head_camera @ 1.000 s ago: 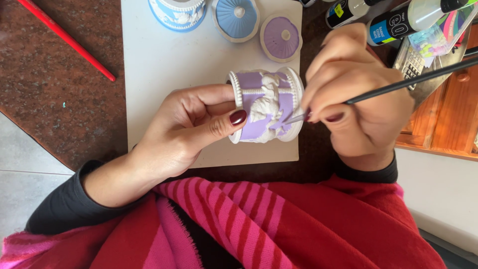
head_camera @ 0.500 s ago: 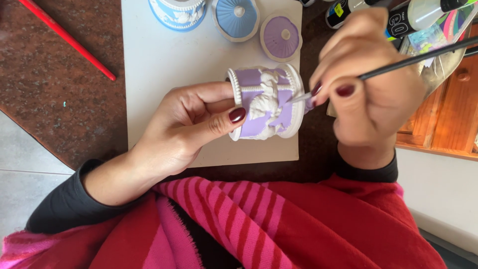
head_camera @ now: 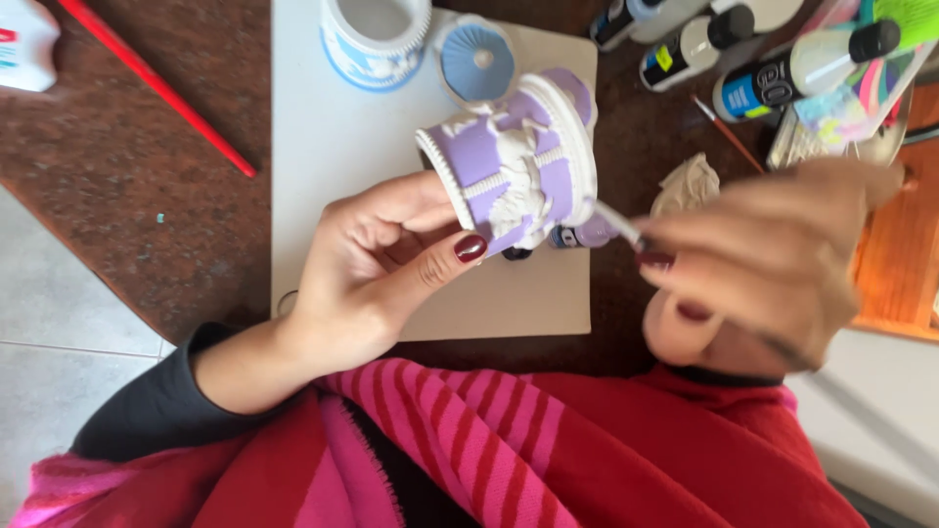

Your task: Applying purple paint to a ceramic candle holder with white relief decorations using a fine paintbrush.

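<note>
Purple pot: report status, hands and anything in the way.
Left hand grips purple pot, tilted above the board. Right hand, blurred, holds brush, tip at pot's rim. Small paint bottle just beneath; nothing blocking.

I see a dark reddish-brown stone table (head_camera: 117, 215). A pale grey board (head_camera: 333, 147) lies flat on it, carrying a blue-and-white pot (head_camera: 367, 44) and a blue ribbed lid (head_camera: 476, 61). Left of the board, a red stick (head_camera: 156, 83) lies slantwise. Paint bottles (head_camera: 782, 73) crowd the far right; a crumpled cloth (head_camera: 690, 181) sits near them
</note>
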